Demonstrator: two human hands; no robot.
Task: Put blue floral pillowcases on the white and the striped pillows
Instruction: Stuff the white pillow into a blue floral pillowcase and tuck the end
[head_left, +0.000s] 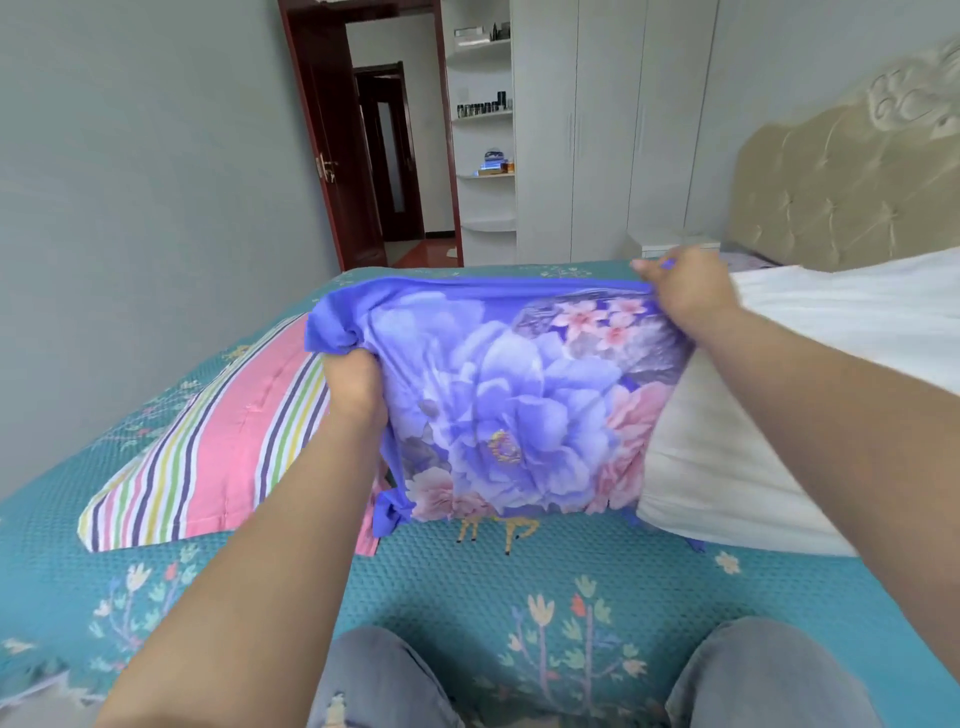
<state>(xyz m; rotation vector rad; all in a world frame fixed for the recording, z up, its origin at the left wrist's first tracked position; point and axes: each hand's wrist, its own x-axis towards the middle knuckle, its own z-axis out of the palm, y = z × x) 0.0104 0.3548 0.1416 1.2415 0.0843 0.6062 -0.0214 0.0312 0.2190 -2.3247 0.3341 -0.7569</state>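
Teal patterned bed (779, 597) carries everything. White pillow (717, 467) lies right, partly inside the blue floral pillowcase (509, 395). Striped pillow (208, 441) lies left, uncovered, just beside the case. Left hand (353, 384) grips the case's bunched left edge; right hand (685, 291) pinches its top corner.

Both arms out; left hand (353, 382) & right hand (685, 291) clenched on fabric.

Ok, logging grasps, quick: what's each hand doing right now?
Left hand: closed, gripping the blue floral pillowcase at its left edge.
Right hand: closed, pinching its top edge.
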